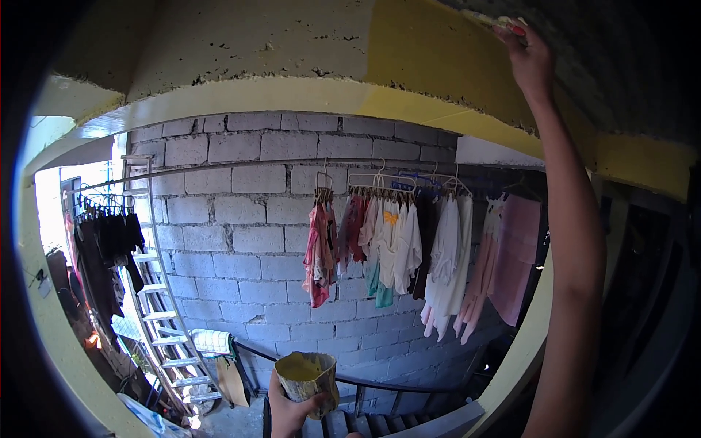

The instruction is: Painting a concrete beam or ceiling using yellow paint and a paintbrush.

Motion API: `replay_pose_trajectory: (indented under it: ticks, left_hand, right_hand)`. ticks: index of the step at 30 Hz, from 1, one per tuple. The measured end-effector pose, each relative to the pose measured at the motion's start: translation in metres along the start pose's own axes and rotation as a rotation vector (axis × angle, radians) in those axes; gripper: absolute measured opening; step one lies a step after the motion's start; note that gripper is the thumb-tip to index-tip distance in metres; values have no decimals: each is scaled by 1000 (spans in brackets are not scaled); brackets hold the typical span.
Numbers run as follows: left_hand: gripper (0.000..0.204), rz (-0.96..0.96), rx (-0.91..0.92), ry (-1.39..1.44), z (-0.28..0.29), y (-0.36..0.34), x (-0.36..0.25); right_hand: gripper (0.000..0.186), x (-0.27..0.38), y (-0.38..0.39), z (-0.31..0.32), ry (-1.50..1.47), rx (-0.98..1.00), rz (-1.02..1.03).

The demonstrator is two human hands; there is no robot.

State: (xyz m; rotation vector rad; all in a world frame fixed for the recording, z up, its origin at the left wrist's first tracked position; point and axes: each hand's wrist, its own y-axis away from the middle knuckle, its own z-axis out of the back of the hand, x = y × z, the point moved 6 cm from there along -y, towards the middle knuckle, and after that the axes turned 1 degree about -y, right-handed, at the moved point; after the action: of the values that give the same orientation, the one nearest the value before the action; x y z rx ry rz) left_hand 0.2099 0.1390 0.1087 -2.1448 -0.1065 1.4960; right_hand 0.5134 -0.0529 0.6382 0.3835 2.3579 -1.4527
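Observation:
My left hand point(286, 410), low in the middle, is wrapped round a paint-streaked, cut-open container point(312, 381) with yellow paint inside. Raised high at the upper right, my right hand point(531, 57) grips a paintbrush point(488, 20) with a bit of red near the fingers. The brush is at the upper edge of an overhead beam point(445, 62); whether its bristles touch the surface I cannot tell. Deeper yellow covers the right stretch of the beam, while the left stretch is paler, with dark pits along its edges.
Clothes point(398, 241) on hangers hang from a long rod point(241, 168) before a grey block wall point(248, 255). More dark clothes point(109, 241) hang at left, beside a leaning ladder point(157, 306). Stairs point(358, 423) with a dark handrail point(387, 385) lie below the container.

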Motion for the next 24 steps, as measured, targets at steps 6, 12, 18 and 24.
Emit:
replay_pose_trajectory:
  ticks: [6,12,18,24]
  left_hand:
    - [74,9,-9,-31,11,4,13]
    - [74,13,9,-64,19,2,27]
    - [72,23,24,-11,12,7,11]
    - [74,30,32,-32,8,11,10]
  right_hand:
    - [37,9,19,-11,-64,176,-135]
    - [33,23,36,15,-192,207,-152]
    - [38,31,62,34,-256,356,-309]
    - [34,39,86,50,-353,430,-307]
